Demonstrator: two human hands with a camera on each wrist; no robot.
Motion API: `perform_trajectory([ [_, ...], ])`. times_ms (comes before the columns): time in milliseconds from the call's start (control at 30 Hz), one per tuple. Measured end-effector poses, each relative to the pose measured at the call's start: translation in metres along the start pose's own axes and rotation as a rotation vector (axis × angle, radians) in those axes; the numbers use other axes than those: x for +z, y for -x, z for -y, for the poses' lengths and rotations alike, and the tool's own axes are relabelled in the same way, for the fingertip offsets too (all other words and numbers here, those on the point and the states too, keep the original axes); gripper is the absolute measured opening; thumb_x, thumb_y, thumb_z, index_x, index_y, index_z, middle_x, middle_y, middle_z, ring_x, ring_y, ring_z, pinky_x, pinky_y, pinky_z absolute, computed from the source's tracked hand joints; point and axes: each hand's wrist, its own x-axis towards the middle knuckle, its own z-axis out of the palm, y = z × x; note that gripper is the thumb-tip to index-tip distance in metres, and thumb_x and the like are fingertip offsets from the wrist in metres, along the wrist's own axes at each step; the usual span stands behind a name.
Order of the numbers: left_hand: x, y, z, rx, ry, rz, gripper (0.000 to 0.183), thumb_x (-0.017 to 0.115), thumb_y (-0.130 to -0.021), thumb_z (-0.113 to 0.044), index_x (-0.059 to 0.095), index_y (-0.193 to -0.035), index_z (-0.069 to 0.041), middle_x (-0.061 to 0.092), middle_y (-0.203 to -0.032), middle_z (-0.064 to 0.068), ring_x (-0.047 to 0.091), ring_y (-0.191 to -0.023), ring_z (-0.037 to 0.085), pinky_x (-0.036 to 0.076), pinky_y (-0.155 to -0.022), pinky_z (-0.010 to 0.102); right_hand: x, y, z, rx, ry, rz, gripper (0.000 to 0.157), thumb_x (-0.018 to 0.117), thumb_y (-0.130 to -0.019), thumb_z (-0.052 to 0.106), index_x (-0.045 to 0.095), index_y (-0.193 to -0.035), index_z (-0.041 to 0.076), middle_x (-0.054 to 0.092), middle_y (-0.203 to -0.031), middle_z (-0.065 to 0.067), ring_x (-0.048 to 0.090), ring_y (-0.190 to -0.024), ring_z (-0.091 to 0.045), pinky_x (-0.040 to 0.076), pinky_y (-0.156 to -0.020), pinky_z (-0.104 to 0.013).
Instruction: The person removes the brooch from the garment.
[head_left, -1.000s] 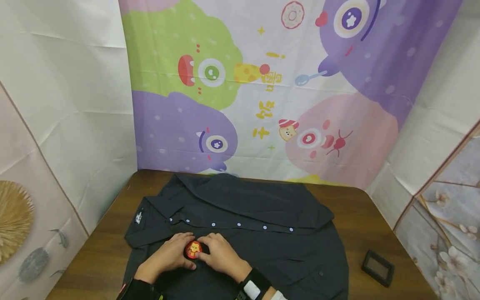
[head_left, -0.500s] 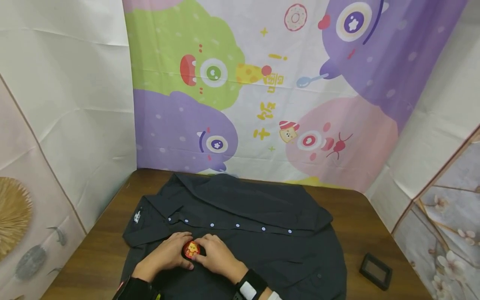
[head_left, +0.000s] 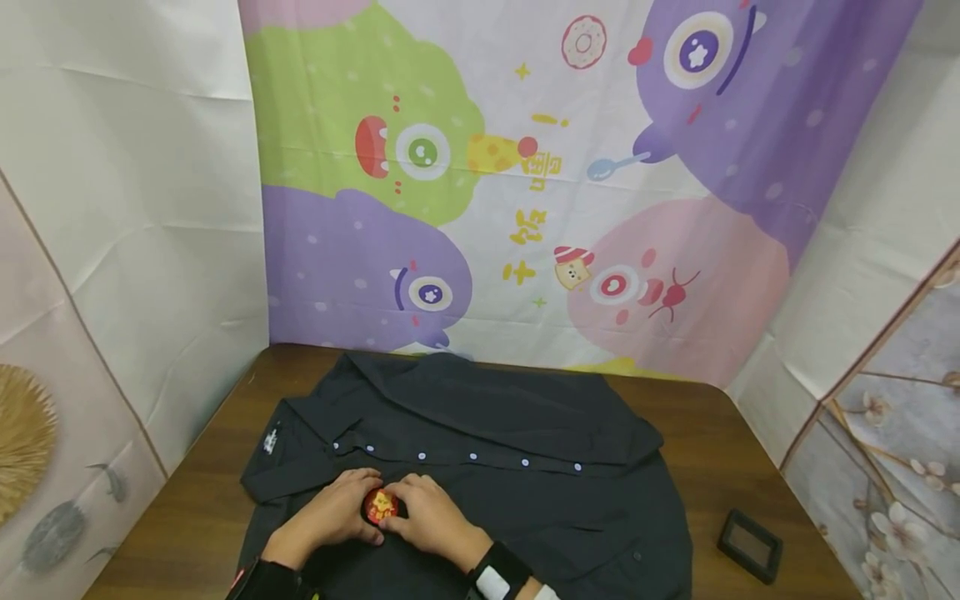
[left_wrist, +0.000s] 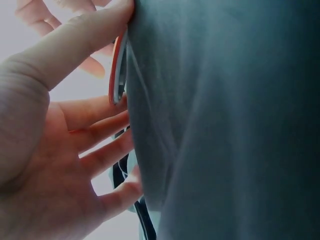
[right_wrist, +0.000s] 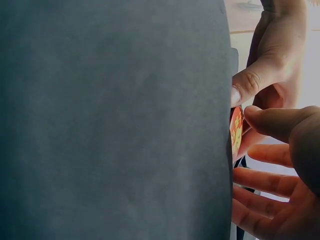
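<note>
A round red button badge (head_left: 381, 505) with a yellow figure lies against a black button-up shirt (head_left: 525, 521) spread on the table. My right hand (head_left: 435, 512) holds the badge's right side between thumb and forefinger. On the other side, my left hand (head_left: 337, 512) rests on the shirt, with fairly straight fingers around the badge's left edge. In the left wrist view, the badge (left_wrist: 117, 70) is seen edge-on and slightly off the cloth, its back partly hidden. Fingers partly cover the badge (right_wrist: 236, 131) in the right wrist view.
A small black rectangular frame or box (head_left: 750, 546) lies at the right of the brown wooden table (head_left: 720, 442). A row of pale buttons (head_left: 473, 457) crosses the shirt. Behind the table hangs a cartoon-printed cloth (head_left: 487, 208).
Both hands stay at the badge in nearly the same place. The badge's face looks slightly more tilted and darker at its upper edge. The head view has shifted a little.
</note>
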Motion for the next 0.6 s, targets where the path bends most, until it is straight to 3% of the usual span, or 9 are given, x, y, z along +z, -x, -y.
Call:
perform_trajectory([
  [600,0.0024,0.0016,-0.0005,0.003,-0.002,-0.033,0.067,0.087,-0.053,-0.026,0.059,-0.107,0.002,0.056,-0.118,0.016,0.048,-0.113,0.036,0.042,-0.094,0.055,0.0019,-0.0043,0.0026,-0.020,0.054,0.019,0.039,0.072,-0.078,0.035,0.065,-0.110,0.014,0.063,-0.096,0.003,0.048,-0.080,-0.007,0.045,-0.070,-0.019],
])
